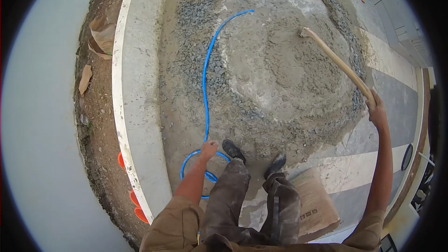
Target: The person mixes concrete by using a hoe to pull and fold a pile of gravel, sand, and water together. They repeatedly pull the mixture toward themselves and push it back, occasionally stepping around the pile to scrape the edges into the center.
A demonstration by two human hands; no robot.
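My right hand (377, 109) is wrapped round the near end of a long, slightly curved wooden tool handle (338, 63). Its far end rests at the wet grey concrete mix (289, 60), and no blade shows there. My left hand (209, 149) is closed, low in front of my left leg. It overlaps a blue hose (205, 84) in this view; whether the fingers grip it I cannot tell. From beside that hand the hose runs forward over gravel (193, 28), its tip lying on the mix. A loop of it lies by my left boot (233, 150).
A paper sack (313, 200) lies beside my right leg. A low concrete kerb (140, 98) borders the slab on the left, with soil, a torn bag (101, 35) and orange rounded objects (140, 214) beyond. A dark oval object (407, 157) lies at the right.
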